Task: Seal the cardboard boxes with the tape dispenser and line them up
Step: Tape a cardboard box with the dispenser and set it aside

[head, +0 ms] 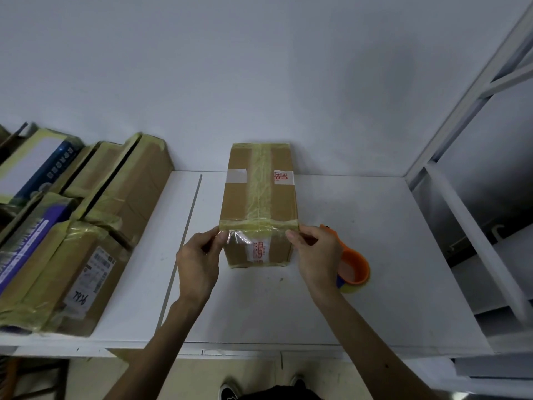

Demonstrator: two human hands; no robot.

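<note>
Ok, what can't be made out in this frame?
Head view:
Orange tape dispenser: partly behind the right hand.
Brown cardboard box: red label print too small to read.
Clear tape strip: left end pinched under the left hand.
Taped cardboard boxes, left: cut off by frame edge.

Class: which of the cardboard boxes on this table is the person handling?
The lone box in the middle: left hand and right hand grip its near corners. The other boxes lie stacked at the left, untouched.
</note>
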